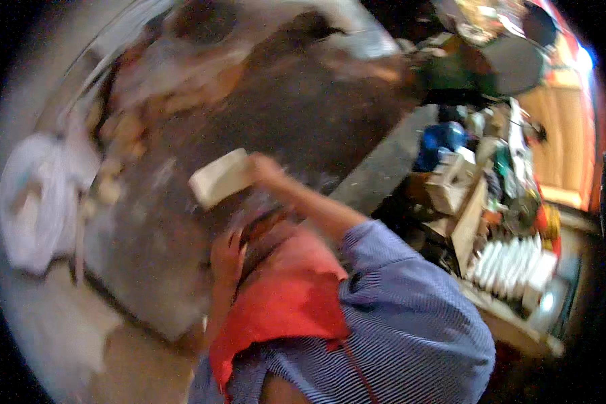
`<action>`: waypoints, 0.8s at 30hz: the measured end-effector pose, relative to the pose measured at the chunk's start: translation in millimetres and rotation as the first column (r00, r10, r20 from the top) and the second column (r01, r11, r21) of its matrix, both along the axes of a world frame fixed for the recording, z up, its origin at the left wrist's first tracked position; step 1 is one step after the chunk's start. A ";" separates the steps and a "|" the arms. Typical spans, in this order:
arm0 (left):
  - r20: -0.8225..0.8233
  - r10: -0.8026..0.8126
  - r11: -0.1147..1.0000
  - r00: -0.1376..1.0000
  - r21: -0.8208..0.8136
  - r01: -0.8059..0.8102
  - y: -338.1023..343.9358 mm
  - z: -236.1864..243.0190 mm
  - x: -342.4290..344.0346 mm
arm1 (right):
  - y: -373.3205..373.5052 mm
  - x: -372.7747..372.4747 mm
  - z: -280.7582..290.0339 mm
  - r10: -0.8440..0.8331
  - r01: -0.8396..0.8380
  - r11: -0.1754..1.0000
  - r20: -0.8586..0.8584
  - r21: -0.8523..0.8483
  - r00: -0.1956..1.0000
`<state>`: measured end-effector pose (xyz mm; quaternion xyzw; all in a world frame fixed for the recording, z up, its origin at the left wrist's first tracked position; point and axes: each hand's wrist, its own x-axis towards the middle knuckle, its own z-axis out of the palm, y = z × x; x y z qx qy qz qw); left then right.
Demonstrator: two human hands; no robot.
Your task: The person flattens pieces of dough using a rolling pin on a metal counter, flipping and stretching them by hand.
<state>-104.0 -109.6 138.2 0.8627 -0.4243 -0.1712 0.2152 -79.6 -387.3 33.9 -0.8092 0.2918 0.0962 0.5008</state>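
Observation:
In my right hand (268,174) is a pale cream rectangular block (221,179), gripped at its right end and held over the dark, dusty work surface (296,108). My left hand (229,256) is lower down, close to the front of my red apron (286,286). Its fingers look stretched out and apart, though motion blurs them, and I make out nothing held in them. A dark strip lies between that hand and the apron; what it is stays unclear.
Brownish lumps (124,135) lie along the far left of the surface. A whitish bag (40,202) is beyond its left edge. On the right, a crowded shelf holds a blue object (441,145), a pale wooden block (453,183) and a row of white pieces (508,266).

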 end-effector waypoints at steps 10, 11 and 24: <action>0.380 0.127 0.992 0.916 -0.022 -0.128 -71.9 -42.8 164.2 | 2.5 56.5 -6.7 0.226 0.001 0.587 0.165 -0.810 0.960; 0.396 0.178 0.979 0.901 0.018 -0.201 -86.7 -56.6 178.1 | -6.0 77.1 -9.1 0.210 -0.008 0.543 0.126 -0.840 0.970; 0.391 0.186 0.978 0.901 0.014 -0.208 -92.8 -65.7 211.4 | -17.7 122.2 17.9 0.301 0.013 0.597 0.239 -0.802 0.923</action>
